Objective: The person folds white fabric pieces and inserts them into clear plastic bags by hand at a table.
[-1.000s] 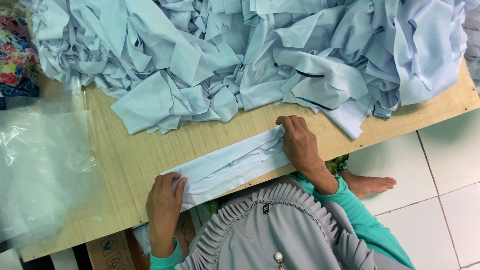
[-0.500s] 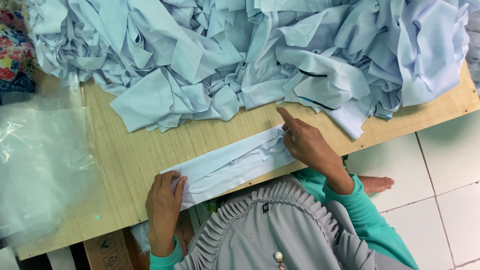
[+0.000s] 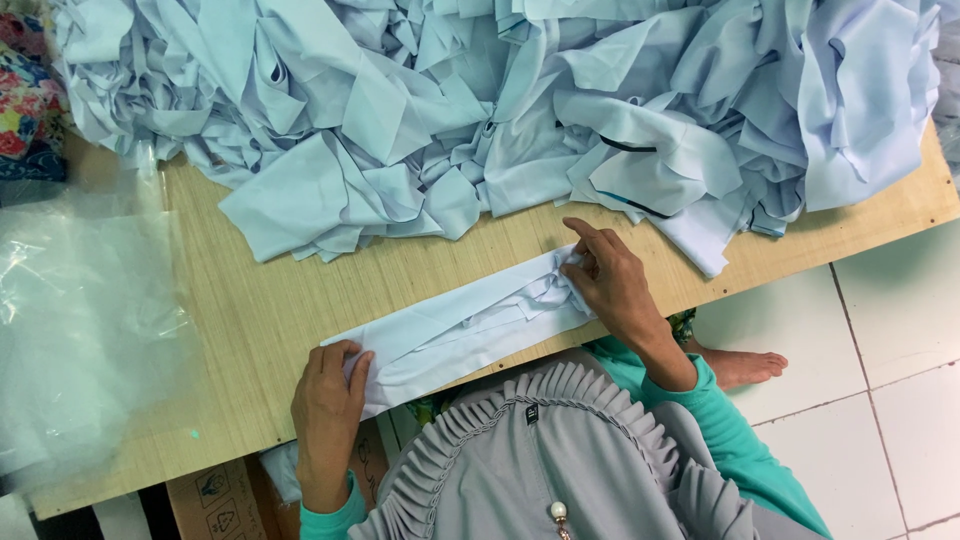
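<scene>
Folded strip of pale blue cloth (image 3: 455, 325) lies at the near edge of the wooden table (image 3: 250, 310), running diagonally, just in front of the person.

Left hand (image 3: 330, 400) clamps the near-left end: thumb on top, fingers curled round the edge, closed on the cloth. Looks like it's anchoring that end so the strip stays taut and the folds don't spring open.

Right hand (image 3: 610, 280) sits on the far-right end, fingertips pinched into the bunched folds there, closed on the cloth too. Index finger is raised slightly. My read: it's pressing or tucking the loose end flat.

Strip is held end to end, so both hands share the tension; the middle rests flat on the table.

Beyond it: a big heap of the same pale blue cloth pieces (image 3: 480, 110) covers the far half of the table, loose and crumpled, apart from the strip but within reach.

Left side: clear plastic bag (image 3: 85, 310) spread over the table corner. Cannot tell whether anything is in it; it looks flat.

Under the table edge, lower left: cardboard box (image 3: 215, 500), contents hidden.

Far left corner: flowered fabric (image 3: 25, 110), partly cut off.

Floor is white tile (image 3: 890, 330); a bare foot (image 3: 745, 365) shows under the table.
</scene>
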